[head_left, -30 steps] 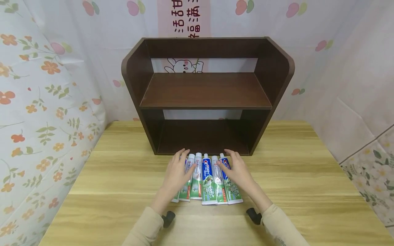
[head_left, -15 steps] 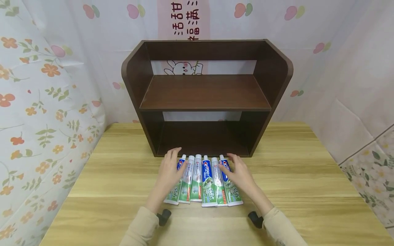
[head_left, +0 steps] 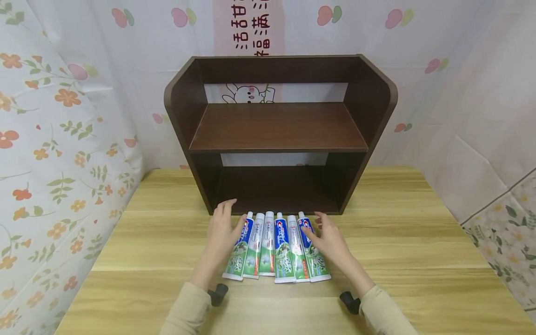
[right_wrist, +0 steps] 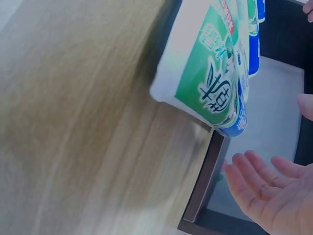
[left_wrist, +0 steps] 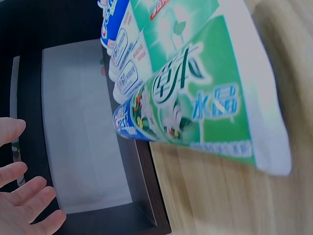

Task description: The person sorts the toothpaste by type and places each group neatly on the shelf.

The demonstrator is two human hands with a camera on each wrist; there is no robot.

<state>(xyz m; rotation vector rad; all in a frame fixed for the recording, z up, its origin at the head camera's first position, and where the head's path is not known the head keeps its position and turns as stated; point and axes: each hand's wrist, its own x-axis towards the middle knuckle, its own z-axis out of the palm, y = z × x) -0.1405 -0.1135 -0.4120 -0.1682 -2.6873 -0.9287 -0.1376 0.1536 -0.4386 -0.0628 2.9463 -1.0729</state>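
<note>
Several toothpaste tubes lie side by side on the table, caps toward the shelf. Blue-and-green Crest tubes mark both ends of the row, the left-end tube [head_left: 238,253] and the right-end tube [head_left: 313,253]; a third Crest tube [head_left: 284,251] and white-and-green tubes [head_left: 268,246] lie between. Beside the left end is my left hand [head_left: 220,230], fingers loosely extended and holding nothing. My right hand [head_left: 331,239] hovers by the right end, its thumb overlapping that tube in the head view. In the right wrist view the right hand's fingers [right_wrist: 264,183] are relaxed and apart from the tube.
Behind the row stands a dark brown two-tier shelf [head_left: 278,150] on the wooden table [head_left: 402,242]. Its front edge is close to the tube caps. Patterned curtains [head_left: 75,153] hang at the back and sides. Black wrist mounts [head_left: 218,295] sit below both hands.
My left hand has moved left off the row, uncovering the left-end Crest tube. My right hand has shifted slightly right. The tubes stay in place.
</note>
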